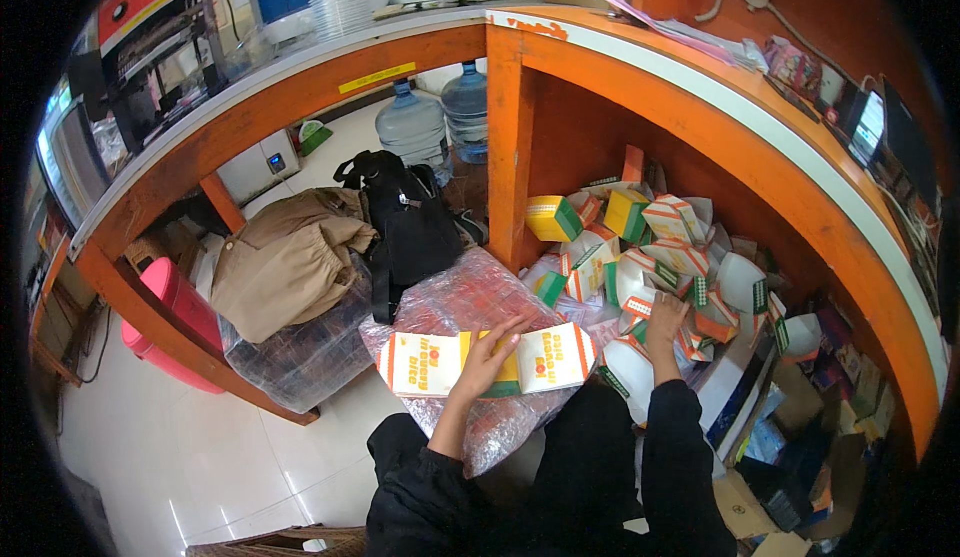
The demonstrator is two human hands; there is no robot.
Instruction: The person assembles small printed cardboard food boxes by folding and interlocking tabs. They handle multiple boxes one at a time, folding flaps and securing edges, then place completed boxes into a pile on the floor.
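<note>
A flat, unfolded carton [420, 365] in white, orange, yellow and green lies across a bundle wrapped in clear film [480, 292] before my knees. My left hand [488, 359] rests on the carton's middle, fingers stretched out. To the right, my right hand [665, 325] reaches into a heap of formed paper food boxes [675, 257], palm down. Its fingers look apart and touch the boxes; their tips are partly hidden. A yellow and green box [553, 218] sits at the heap's left side.
An orange counter [508, 157] bends around the work spot, and the heap lies under its right part. A black backpack [415, 227] and brown clothing [290, 257] lie left of the bundle. Further left stands a pink bin [170, 322]; water jugs [412, 122] stand behind.
</note>
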